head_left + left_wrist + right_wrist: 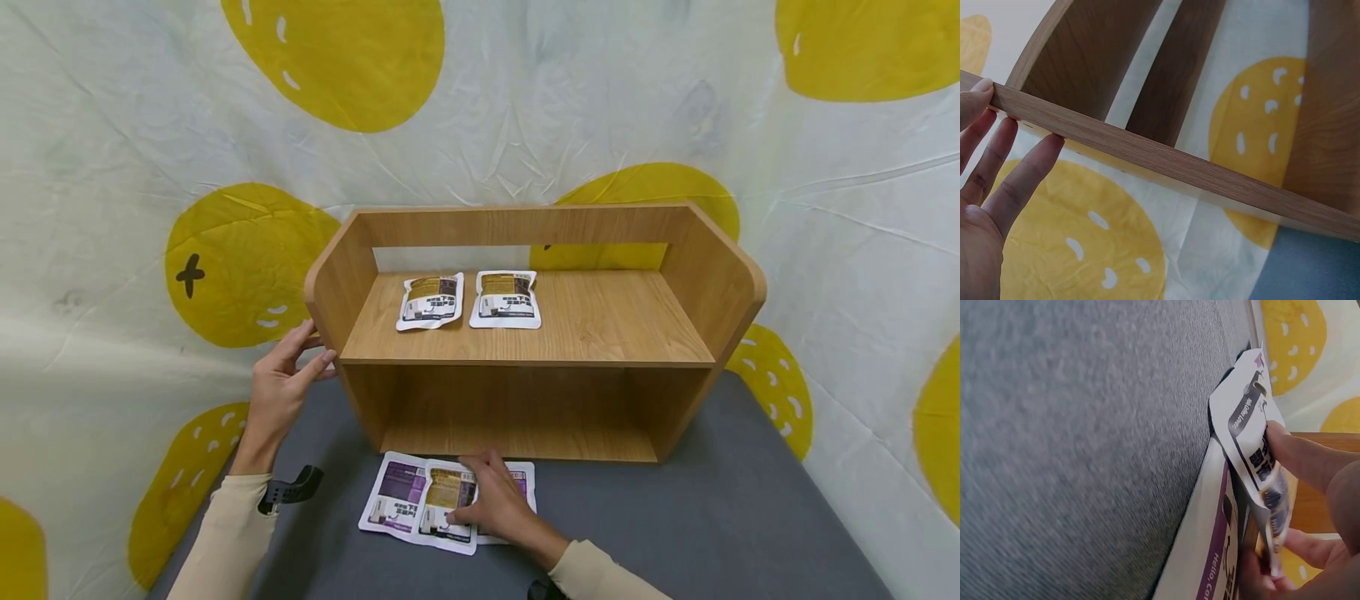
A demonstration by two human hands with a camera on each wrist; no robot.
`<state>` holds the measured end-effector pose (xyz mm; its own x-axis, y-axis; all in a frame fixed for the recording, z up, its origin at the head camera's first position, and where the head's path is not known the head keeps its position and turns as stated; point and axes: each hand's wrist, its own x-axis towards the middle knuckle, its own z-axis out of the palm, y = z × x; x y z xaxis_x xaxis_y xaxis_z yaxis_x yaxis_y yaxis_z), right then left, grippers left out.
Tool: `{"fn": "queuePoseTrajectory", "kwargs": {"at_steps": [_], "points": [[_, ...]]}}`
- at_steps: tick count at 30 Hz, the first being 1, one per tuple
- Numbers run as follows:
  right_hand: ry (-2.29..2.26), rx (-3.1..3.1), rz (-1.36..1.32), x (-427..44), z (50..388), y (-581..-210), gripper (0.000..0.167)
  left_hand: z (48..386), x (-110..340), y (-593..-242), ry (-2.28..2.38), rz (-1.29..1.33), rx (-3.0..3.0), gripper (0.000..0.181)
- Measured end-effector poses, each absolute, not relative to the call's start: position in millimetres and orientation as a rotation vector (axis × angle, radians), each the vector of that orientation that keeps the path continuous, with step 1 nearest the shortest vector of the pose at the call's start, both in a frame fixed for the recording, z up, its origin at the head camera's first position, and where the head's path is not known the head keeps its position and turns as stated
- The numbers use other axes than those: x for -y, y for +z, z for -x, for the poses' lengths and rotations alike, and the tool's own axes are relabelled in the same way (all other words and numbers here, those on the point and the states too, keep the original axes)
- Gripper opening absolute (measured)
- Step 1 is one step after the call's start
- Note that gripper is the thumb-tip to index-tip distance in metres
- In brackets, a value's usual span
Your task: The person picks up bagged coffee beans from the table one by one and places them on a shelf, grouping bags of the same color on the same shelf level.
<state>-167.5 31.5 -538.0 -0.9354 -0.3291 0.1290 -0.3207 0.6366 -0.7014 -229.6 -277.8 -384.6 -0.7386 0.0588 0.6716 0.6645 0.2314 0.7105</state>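
Note:
My right hand (pixel 501 500) pinches a white pouch with a gold-brown label (pixel 450 500), thumb on its printed front and fingers at its far edge. This pouch overlaps a purple-label pouch (pixel 395 493) on its left. Another purple-label pouch (pixel 525 483) lies to the right, partly behind my hand. In the right wrist view, the gripped pouch (pixel 1254 425) is tilted above a purple-striped one (pixel 1210 550). My left hand (pixel 281 387) touches the left side panel of a wooden shelf (pixel 525 364), with thumb tip at the front edge and extended fingers (pixel 1029 175) against the outside.
Two gold-label pouches, a left one (pixel 431 302) and a right one (pixel 506 300), lie on the upper board. The shelf stands on a grey tabletop (pixel 637 533), its lower compartment facing me. Behind it hangs a white sheet with yellow shapes (pixel 480 158).

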Motion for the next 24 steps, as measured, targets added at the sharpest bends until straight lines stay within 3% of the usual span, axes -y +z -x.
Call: {"fn": "queuePoseTrajectory", "kwargs": {"at_steps": [16,24], "points": [[-1.655,-2.278,0.629,-37.6,168.3,-539.4,0.082,231.3,278.3,-386.3,-1.557,0.643,1.994,0.065],[-1.693,-2.182,0.664,-41.8,167.2,-536.5,0.047,231.0,277.9,-385.7,-1.569,0.664,1.975,0.065]]}}
